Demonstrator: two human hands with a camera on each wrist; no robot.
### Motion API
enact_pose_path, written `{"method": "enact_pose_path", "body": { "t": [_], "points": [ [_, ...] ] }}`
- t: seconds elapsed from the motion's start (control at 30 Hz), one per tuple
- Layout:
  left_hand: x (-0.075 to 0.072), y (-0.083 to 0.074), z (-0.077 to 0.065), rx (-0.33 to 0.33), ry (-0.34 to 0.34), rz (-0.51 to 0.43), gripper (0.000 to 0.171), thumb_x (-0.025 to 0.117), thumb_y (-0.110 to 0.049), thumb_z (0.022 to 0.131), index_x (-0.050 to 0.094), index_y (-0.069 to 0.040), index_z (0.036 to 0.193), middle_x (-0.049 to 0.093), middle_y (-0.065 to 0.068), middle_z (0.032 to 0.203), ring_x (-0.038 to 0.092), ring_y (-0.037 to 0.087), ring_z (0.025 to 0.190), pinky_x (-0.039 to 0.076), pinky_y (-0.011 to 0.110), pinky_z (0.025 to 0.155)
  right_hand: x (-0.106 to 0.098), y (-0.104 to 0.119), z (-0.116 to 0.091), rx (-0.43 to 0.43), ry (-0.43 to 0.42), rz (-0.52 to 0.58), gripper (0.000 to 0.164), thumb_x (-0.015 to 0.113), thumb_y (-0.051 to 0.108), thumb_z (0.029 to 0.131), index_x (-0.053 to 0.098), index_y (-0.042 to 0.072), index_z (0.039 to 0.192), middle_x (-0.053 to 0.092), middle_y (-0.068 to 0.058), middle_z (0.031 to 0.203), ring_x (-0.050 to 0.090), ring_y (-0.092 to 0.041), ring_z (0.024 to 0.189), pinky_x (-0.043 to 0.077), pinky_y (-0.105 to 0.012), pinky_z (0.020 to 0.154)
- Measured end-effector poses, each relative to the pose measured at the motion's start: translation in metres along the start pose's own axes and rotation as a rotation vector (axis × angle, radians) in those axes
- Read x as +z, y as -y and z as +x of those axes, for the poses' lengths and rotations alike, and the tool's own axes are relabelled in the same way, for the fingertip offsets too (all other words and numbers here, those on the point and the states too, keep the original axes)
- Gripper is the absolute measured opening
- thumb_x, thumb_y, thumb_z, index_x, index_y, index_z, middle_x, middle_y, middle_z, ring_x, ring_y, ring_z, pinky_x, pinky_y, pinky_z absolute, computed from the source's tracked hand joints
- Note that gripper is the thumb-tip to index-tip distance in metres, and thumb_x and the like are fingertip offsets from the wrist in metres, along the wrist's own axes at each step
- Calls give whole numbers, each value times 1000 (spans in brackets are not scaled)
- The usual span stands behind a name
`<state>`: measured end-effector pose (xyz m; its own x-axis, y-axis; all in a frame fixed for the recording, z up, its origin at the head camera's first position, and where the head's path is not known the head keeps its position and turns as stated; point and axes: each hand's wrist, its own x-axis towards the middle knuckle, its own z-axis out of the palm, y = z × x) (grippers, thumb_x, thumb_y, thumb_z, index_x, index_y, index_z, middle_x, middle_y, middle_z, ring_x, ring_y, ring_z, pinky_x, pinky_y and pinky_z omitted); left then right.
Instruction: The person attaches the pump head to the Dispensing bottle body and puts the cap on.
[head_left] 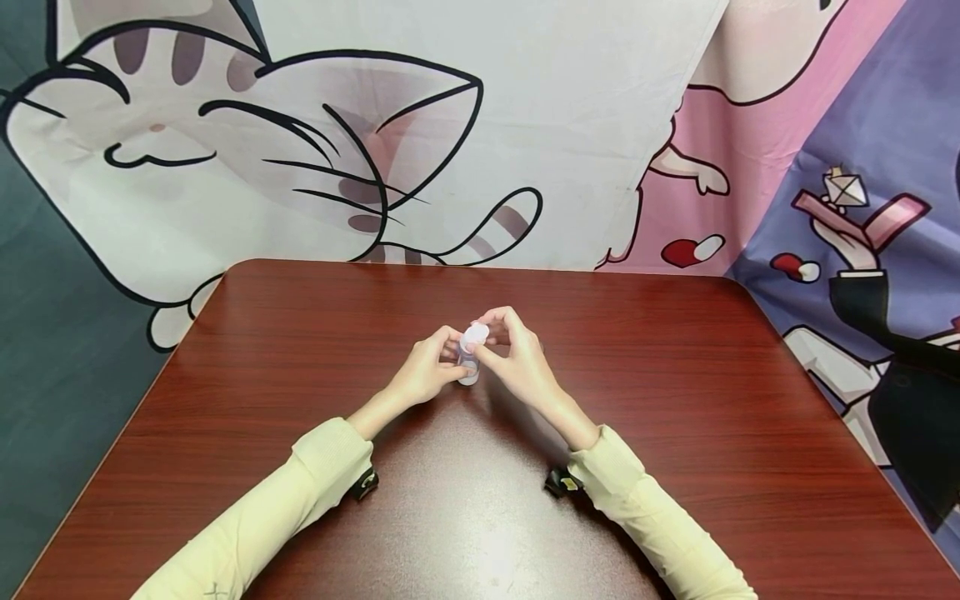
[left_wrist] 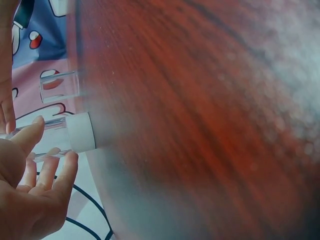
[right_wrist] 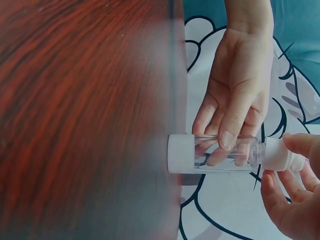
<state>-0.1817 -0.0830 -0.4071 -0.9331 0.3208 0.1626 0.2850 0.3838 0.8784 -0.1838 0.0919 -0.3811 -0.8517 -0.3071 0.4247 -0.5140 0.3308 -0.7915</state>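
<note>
A small clear bottle [head_left: 469, 367] stands upright on the table between both hands, with a white base [right_wrist: 181, 153] and a white top [right_wrist: 275, 154]. My left hand [head_left: 420, 372] holds the clear body, its thumb on the near side and fingers behind. At the upper end, my right hand [head_left: 527, 363] pinches the white top between thumb and fingers. Beyond the bottle in the left wrist view, a clear open-looking cylinder [left_wrist: 59, 86] stands on the table. From the head view that cylinder cannot be made out, since the right hand is in front.
The dark red wooden table [head_left: 300, 317] has a glossy bright patch near its front. A cartoon-printed cloth [head_left: 585, 142] hangs right behind the far edge. Small black devices [head_left: 365, 483] are strapped under both sleeve cuffs.
</note>
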Motion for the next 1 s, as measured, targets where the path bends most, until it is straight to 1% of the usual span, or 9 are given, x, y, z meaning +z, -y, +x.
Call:
{"method": "enact_pose_path", "body": {
  "t": [0.17, 0.3, 0.5, 0.67, 1.0],
  "points": [
    [0, 1, 0, 7, -2, 1, 37, 74, 0, 80, 53, 3, 110, 65, 21, 107, 66, 33, 98, 58, 38, 85, 1, 0, 2, 10, 6, 14, 34, 73, 10, 85, 55, 7, 113, 66, -9, 101, 64, -18, 93, 57, -30, 86],
    [0, 1, 0, -3, -1, -12, 37, 74, 0, 80, 53, 3, 110, 64, 21, 109, 66, 33, 99, 58, 37, 86, 2, 1, 2, 7, 13, 26, 34, 72, 9, 85, 57, 6, 115, 66, -9, 102, 64, -18, 94, 57, -29, 87],
    [0, 0, -1, -12, 1, -50, 36, 73, 0, 81, 52, 4, 110, 64, 22, 110, 66, 34, 99, 58, 38, 87, 3, 1, 3, -1, 22, 34, 35, 71, 7, 86, 58, 2, 118, 65, -10, 103, 63, -19, 95, 57, -30, 88],
    [0, -1, -1, -13, 0, -36, 36, 73, -1, 81, 53, 3, 110, 64, 21, 109, 66, 33, 100, 58, 37, 87, 3, 1, 2, 4, 25, 37, 35, 70, 6, 86, 57, 0, 118, 65, -10, 104, 63, -20, 95, 57, -30, 88],
    [-1, 0, 0, -16, -2, -9, 36, 73, -1, 81, 53, 3, 110, 64, 20, 108, 66, 32, 99, 58, 35, 86, 3, 2, 2, 24, 26, 35, 34, 70, 7, 86, 58, 6, 117, 65, -9, 104, 63, -19, 96, 57, -29, 88]
  ]
}}
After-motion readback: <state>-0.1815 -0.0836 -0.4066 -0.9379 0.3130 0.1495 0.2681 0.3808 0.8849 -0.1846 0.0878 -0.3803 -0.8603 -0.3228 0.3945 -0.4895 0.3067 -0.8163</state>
